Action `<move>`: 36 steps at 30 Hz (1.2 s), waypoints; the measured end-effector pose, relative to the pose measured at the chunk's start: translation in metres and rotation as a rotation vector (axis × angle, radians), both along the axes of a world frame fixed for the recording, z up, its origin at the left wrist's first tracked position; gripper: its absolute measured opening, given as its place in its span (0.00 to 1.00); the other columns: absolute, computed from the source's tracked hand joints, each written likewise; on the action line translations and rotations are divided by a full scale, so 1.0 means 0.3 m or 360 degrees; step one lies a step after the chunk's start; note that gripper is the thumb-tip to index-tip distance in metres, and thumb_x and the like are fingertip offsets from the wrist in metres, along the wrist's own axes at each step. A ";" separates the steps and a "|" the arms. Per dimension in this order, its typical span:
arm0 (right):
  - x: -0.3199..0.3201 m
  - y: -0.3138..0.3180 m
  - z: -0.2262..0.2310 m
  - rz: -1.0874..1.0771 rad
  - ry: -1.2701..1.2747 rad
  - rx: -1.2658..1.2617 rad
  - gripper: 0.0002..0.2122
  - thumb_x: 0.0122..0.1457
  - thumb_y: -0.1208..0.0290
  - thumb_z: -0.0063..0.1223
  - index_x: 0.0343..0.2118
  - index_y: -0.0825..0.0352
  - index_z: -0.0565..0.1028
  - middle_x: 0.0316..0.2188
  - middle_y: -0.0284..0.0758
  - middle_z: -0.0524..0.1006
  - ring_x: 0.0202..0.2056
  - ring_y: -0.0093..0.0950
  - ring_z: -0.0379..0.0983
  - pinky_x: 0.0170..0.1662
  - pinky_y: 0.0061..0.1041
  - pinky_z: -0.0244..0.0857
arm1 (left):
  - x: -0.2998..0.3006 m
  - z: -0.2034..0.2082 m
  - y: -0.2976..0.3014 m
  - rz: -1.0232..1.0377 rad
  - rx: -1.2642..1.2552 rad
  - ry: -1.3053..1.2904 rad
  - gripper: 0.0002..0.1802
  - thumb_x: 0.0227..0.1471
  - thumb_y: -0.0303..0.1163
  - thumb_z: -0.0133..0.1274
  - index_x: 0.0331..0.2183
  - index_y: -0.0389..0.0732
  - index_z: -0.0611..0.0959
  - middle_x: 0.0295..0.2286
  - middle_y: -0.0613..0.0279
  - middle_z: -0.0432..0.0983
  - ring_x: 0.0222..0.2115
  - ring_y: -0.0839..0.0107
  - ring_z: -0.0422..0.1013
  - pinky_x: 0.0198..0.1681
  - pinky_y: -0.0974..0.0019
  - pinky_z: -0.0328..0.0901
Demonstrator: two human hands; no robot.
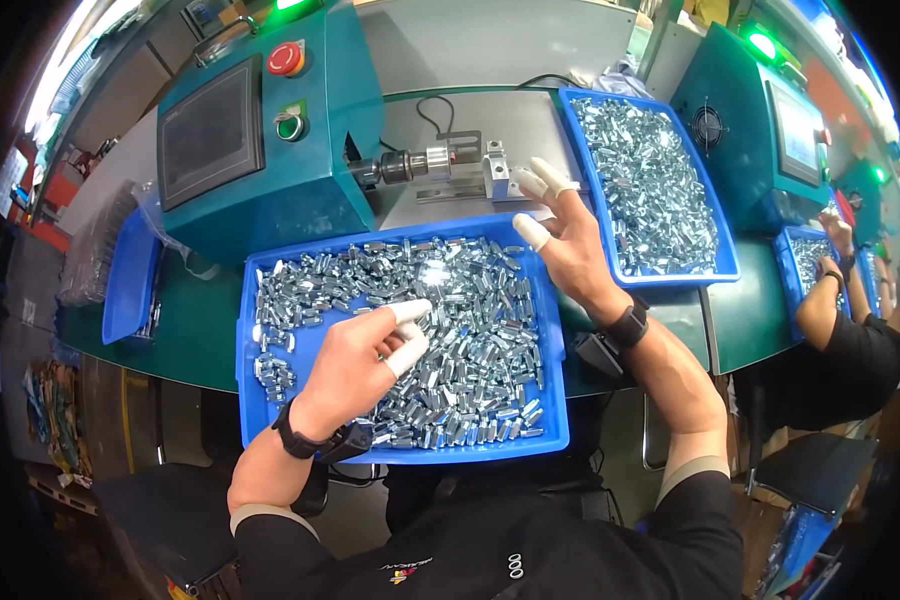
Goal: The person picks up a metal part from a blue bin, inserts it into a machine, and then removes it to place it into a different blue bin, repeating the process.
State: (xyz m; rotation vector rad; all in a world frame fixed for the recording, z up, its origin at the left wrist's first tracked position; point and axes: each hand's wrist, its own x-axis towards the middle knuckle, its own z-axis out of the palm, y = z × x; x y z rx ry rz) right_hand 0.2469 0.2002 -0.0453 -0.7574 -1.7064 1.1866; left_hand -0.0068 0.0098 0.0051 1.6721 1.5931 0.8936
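My left hand [355,362] hovers over a blue tray [400,456] heaped with small shiny metal pieces [470,350], long and nut-like. Its thumb and forefinger, in white finger covers, are apart with nothing visible between them; the other fingers curl under, partly hidden. My right hand [575,245] is raised past the tray's far right corner, open, its covered fingertips close beside a small metal fixture block [497,170]. Whether they touch it I cannot tell. Left of the block, a chuck-like spindle [402,165] sticks out of a teal machine [270,200].
A second blue tray [727,277] of metal pieces stands right of the fixture. The machine carries a dark screen [210,135] and a red stop button [285,58]. An empty-looking blue bin [130,270] leans at left. Another person's arm [825,300] works at the far right beside another teal machine [740,110].
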 end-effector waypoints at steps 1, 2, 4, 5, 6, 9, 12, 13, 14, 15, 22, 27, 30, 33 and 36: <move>-0.006 0.002 0.004 0.0004 -0.0015 -0.0002 0.36 0.68 0.75 0.61 0.76 0.66 0.58 0.70 0.47 0.70 0.69 0.34 0.68 0.64 0.31 0.69 | -0.001 0.003 -0.005 -0.0021 0.0026 -0.0013 0.23 0.60 0.23 0.64 0.57 0.38 0.85 0.35 0.64 0.86 0.30 0.80 0.76 0.37 0.71 0.73; -0.014 0.001 0.009 0.0028 0.0009 -0.0044 0.35 0.68 0.74 0.61 0.76 0.67 0.58 0.70 0.47 0.70 0.69 0.34 0.68 0.64 0.32 0.68 | -0.001 0.005 -0.011 -0.0033 0.0050 -0.0026 0.23 0.60 0.22 0.64 0.57 0.38 0.85 0.35 0.64 0.86 0.31 0.80 0.76 0.37 0.71 0.73; -0.031 0.002 0.020 0.0075 0.0062 -0.0127 0.35 0.68 0.74 0.61 0.76 0.68 0.59 0.70 0.47 0.70 0.70 0.35 0.67 0.66 0.33 0.67 | 0.004 0.007 -0.017 -0.0045 0.0062 -0.0048 0.23 0.60 0.22 0.64 0.57 0.38 0.85 0.35 0.64 0.86 0.31 0.79 0.77 0.37 0.71 0.73; -0.040 0.005 0.024 0.0087 0.0051 -0.0133 0.35 0.68 0.74 0.61 0.76 0.68 0.59 0.70 0.47 0.70 0.70 0.35 0.67 0.66 0.33 0.67 | 0.007 0.009 -0.019 -0.0071 0.0078 -0.0055 0.23 0.60 0.21 0.64 0.57 0.37 0.85 0.35 0.64 0.86 0.31 0.79 0.77 0.37 0.71 0.73; -0.049 0.007 0.027 0.0121 0.0045 -0.0134 0.35 0.68 0.73 0.61 0.75 0.68 0.59 0.70 0.47 0.70 0.70 0.35 0.67 0.67 0.34 0.66 | 0.012 0.010 -0.020 -0.0098 0.0095 -0.0061 0.23 0.60 0.21 0.64 0.57 0.37 0.85 0.35 0.63 0.86 0.32 0.78 0.78 0.37 0.71 0.73; -0.074 0.011 0.035 0.0167 0.0049 -0.0135 0.34 0.69 0.73 0.60 0.75 0.69 0.59 0.69 0.47 0.71 0.70 0.35 0.67 0.69 0.36 0.64 | 0.015 0.023 -0.019 -0.0111 0.0079 -0.0074 0.23 0.60 0.21 0.64 0.57 0.37 0.85 0.36 0.63 0.86 0.33 0.78 0.79 0.37 0.71 0.73; -0.092 0.029 0.042 0.0261 0.0035 -0.0136 0.34 0.69 0.72 0.60 0.75 0.70 0.60 0.68 0.47 0.72 0.69 0.36 0.69 0.71 0.37 0.63 | 0.018 0.027 -0.017 -0.0116 0.0058 -0.0086 0.24 0.60 0.21 0.64 0.57 0.37 0.85 0.36 0.62 0.86 0.33 0.77 0.79 0.38 0.71 0.74; -0.093 0.032 0.042 0.0262 0.0037 -0.0136 0.34 0.69 0.72 0.60 0.75 0.70 0.60 0.68 0.47 0.72 0.69 0.36 0.69 0.71 0.37 0.63 | 0.019 0.027 -0.015 -0.0111 0.0047 -0.0095 0.24 0.60 0.21 0.64 0.58 0.37 0.85 0.36 0.61 0.86 0.33 0.77 0.79 0.38 0.71 0.74; -0.094 0.034 0.038 0.0270 0.0026 -0.0132 0.34 0.69 0.72 0.60 0.75 0.70 0.60 0.68 0.47 0.73 0.69 0.36 0.69 0.71 0.37 0.62 | 0.021 0.028 -0.014 -0.0106 0.0035 -0.0104 0.24 0.60 0.21 0.64 0.58 0.36 0.85 0.36 0.61 0.86 0.33 0.76 0.80 0.38 0.70 0.74; -0.095 0.035 0.033 0.0278 0.0016 -0.0127 0.34 0.69 0.72 0.60 0.75 0.71 0.60 0.68 0.47 0.73 0.69 0.36 0.69 0.71 0.37 0.62 | 0.022 0.027 -0.013 -0.0106 0.0034 -0.0102 0.24 0.60 0.21 0.64 0.58 0.36 0.85 0.36 0.61 0.86 0.33 0.76 0.80 0.38 0.70 0.74; -0.085 0.053 -0.008 0.0324 0.0009 -0.0060 0.34 0.68 0.73 0.61 0.74 0.71 0.61 0.68 0.46 0.73 0.68 0.35 0.70 0.69 0.36 0.65 | 0.011 0.023 -0.006 -0.0154 0.0073 -0.0037 0.23 0.59 0.21 0.65 0.56 0.35 0.85 0.37 0.57 0.87 0.33 0.70 0.83 0.37 0.68 0.76; -0.083 0.055 -0.005 0.0333 -0.0004 0.0005 0.34 0.67 0.73 0.62 0.74 0.71 0.61 0.68 0.45 0.74 0.67 0.34 0.71 0.64 0.34 0.70 | 0.007 0.037 0.006 -0.0215 0.0093 0.0008 0.23 0.59 0.22 0.65 0.56 0.35 0.85 0.36 0.56 0.88 0.33 0.69 0.83 0.36 0.67 0.77; -0.082 0.053 -0.007 0.0326 -0.0027 0.0023 0.35 0.66 0.72 0.63 0.74 0.71 0.61 0.68 0.45 0.74 0.66 0.34 0.72 0.62 0.33 0.71 | 0.004 0.037 -0.001 -0.0196 0.0052 -0.0008 0.21 0.59 0.22 0.66 0.55 0.35 0.86 0.35 0.56 0.88 0.33 0.69 0.84 0.37 0.67 0.77; -0.083 0.057 -0.020 0.0327 -0.0024 0.0026 0.35 0.66 0.73 0.63 0.74 0.71 0.61 0.68 0.45 0.74 0.66 0.34 0.72 0.62 0.33 0.71 | 0.000 0.029 -0.005 -0.0199 0.0062 -0.0017 0.21 0.59 0.22 0.66 0.54 0.35 0.86 0.35 0.57 0.88 0.32 0.68 0.84 0.37 0.67 0.77; -0.075 0.043 -0.030 0.0334 -0.0002 0.0003 0.35 0.66 0.73 0.63 0.74 0.71 0.61 0.68 0.45 0.74 0.66 0.34 0.72 0.62 0.32 0.71 | 0.001 0.037 -0.016 -0.0184 0.0056 -0.0031 0.20 0.59 0.23 0.66 0.53 0.35 0.87 0.35 0.57 0.89 0.32 0.68 0.84 0.37 0.67 0.78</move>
